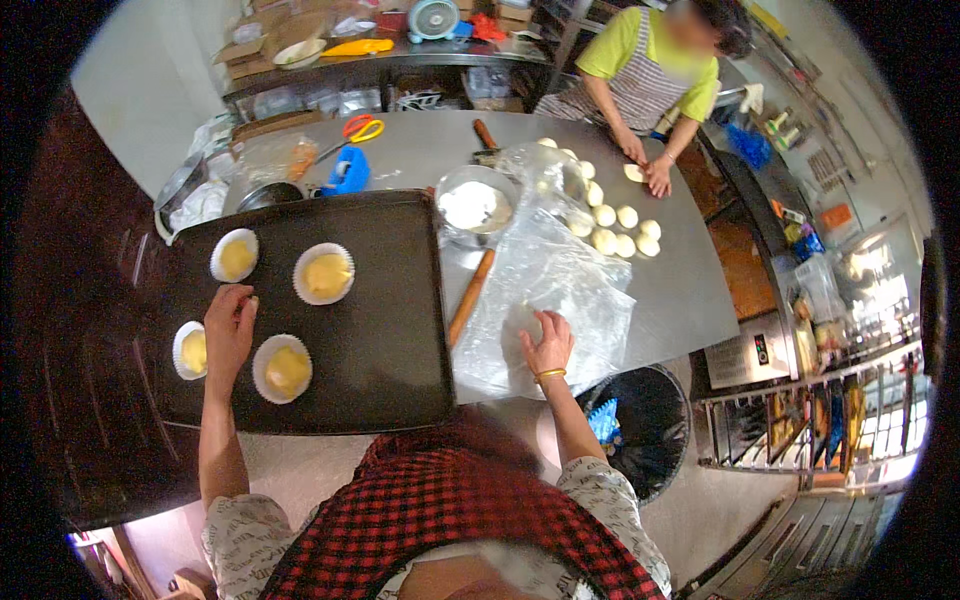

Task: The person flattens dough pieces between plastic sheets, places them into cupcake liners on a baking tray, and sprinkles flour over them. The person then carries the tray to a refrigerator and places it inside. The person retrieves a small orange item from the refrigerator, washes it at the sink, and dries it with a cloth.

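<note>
My left hand (229, 324) is over a dark baking tray (382, 322), its fingers curled; whether anything is in them I cannot tell. Around it stand white fluted paper cups with pale yellow filling: one cup (235, 256) just beyond the fingertips, one (190, 351) partly behind the wrist, another (282, 369) to the right. A fourth cup (324, 274) sits farther right on the tray. My right hand (549, 343), with a yellow bangle at the wrist, is at a clear plastic sheet (555, 262), fingers apart and holding nothing.
A wooden rolling pin (472, 298) lies between tray and sheet. Beyond it stands a metal bowl (475, 206) with white contents. Several dough balls (615, 232) dot the steel table (675, 300). A co-worker (645, 75) handles dough across it. A lined bin (652, 435) stands below.
</note>
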A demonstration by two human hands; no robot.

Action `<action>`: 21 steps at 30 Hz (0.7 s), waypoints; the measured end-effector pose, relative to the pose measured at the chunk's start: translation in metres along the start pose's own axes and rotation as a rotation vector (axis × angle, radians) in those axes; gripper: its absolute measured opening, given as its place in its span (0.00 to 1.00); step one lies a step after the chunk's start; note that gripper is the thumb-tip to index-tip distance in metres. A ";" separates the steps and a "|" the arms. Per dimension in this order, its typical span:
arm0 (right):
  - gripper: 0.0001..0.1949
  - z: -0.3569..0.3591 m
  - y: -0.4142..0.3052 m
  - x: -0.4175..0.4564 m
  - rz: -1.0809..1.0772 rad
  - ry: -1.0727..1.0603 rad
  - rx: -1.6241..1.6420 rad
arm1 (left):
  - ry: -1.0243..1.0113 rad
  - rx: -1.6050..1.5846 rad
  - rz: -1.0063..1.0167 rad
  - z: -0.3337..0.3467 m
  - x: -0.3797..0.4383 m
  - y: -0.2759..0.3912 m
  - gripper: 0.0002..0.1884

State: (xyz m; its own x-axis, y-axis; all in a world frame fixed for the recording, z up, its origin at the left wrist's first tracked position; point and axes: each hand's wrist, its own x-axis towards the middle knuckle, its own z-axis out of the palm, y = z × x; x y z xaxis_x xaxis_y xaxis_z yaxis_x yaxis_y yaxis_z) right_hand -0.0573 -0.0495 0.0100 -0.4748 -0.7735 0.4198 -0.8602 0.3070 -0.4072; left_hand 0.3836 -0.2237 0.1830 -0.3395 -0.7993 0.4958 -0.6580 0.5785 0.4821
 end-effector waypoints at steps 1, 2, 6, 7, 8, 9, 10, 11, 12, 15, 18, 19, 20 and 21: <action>0.24 -0.011 0.003 0.005 0.033 0.034 -0.095 | -0.027 -0.033 0.003 0.007 0.003 0.013 0.07; 0.26 -0.019 0.010 0.008 0.063 0.067 -0.189 | -0.053 -0.065 0.004 0.014 0.004 0.027 0.07; 0.28 -0.041 0.091 0.014 0.315 0.363 -0.262 | -0.151 -0.112 0.016 0.022 0.004 0.098 0.07; 0.26 -0.046 0.106 0.014 0.323 0.408 -0.255 | -0.157 -0.141 -0.001 0.024 -0.001 0.116 0.06; 0.24 -0.047 0.119 0.015 0.329 0.453 -0.248 | -0.150 -0.164 0.031 0.031 -0.007 0.130 0.06; 0.21 -0.045 0.124 0.019 0.253 0.302 -0.084 | -0.140 -0.185 0.059 0.039 -0.016 0.147 0.06; 0.19 -0.040 0.122 0.022 0.179 0.144 0.076 | -0.196 -0.258 0.010 0.053 -0.024 0.162 0.05; 0.17 -0.033 0.119 0.026 0.105 -0.013 0.236 | -0.219 -0.323 0.040 0.073 -0.030 0.181 0.06; 0.14 -0.023 0.102 0.032 -0.017 -0.045 0.270 | -0.249 -0.388 0.034 0.092 -0.031 0.203 0.05; 0.11 0.015 0.050 0.053 -0.020 -0.154 0.496 | -0.415 -0.482 -0.124 0.159 -0.041 0.241 0.07; 0.10 0.038 0.035 0.057 -0.060 -0.132 0.204 | -0.495 -0.285 0.155 0.248 -0.078 0.241 0.23; 0.10 0.043 0.037 0.057 -0.092 -0.118 0.200 | -0.577 -0.171 0.129 0.272 -0.094 0.230 0.25; 0.10 0.048 0.042 0.054 -0.121 -0.104 0.192 | -0.660 -0.063 0.103 0.295 -0.111 0.219 0.27; 0.10 0.052 0.045 0.052 -0.150 -0.094 0.185 | -0.746 0.045 0.072 0.313 -0.123 0.210 0.29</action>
State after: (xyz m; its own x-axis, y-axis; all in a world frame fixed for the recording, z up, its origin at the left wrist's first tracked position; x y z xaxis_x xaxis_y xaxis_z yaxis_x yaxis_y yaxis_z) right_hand -0.1114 -0.1043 -0.0287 -0.3177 -0.8534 0.4133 -0.8669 0.0848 -0.4913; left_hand 0.0774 -0.0546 -0.0031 -0.7377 -0.6671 -0.1042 -0.6384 0.6389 0.4293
